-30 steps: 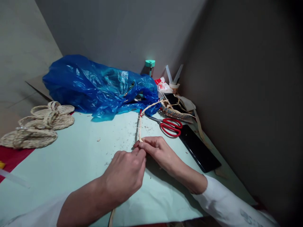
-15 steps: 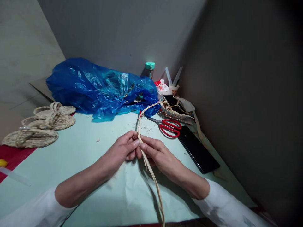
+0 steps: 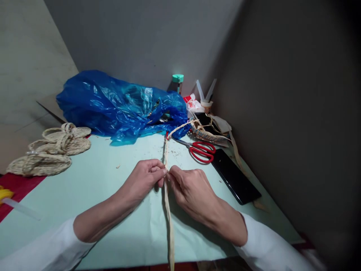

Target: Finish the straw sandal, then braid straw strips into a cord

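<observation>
A pale braided cord (image 3: 166, 152) of straw-like fibre runs toward me from a small red fastener (image 3: 167, 135) at the far side of the table. Where the braid meets the loose strands (image 3: 169, 222), my left hand (image 3: 148, 174) pinches it between thumb and fingers. My right hand (image 3: 188, 186) is closed at the same spot from the other side, its knuckles turned up and its fingertips partly hidden. The loose strands hang down past the table's near edge. Beyond the fastener, the cord's other end curves right to a basket-like tray (image 3: 207, 137).
Red-handled scissors (image 3: 202, 152) and a black phone (image 3: 236, 177) lie to the right. A blue plastic bag (image 3: 113, 105) fills the back. Braided coils (image 3: 42, 164) sit at left. A green-lidded jar (image 3: 177, 83) and a cup of clear sticks (image 3: 207, 105) stand behind.
My right hand has rolled over so its knuckles face up. The loose strands have swung left and hang straighter. My left hand stays near the same place.
</observation>
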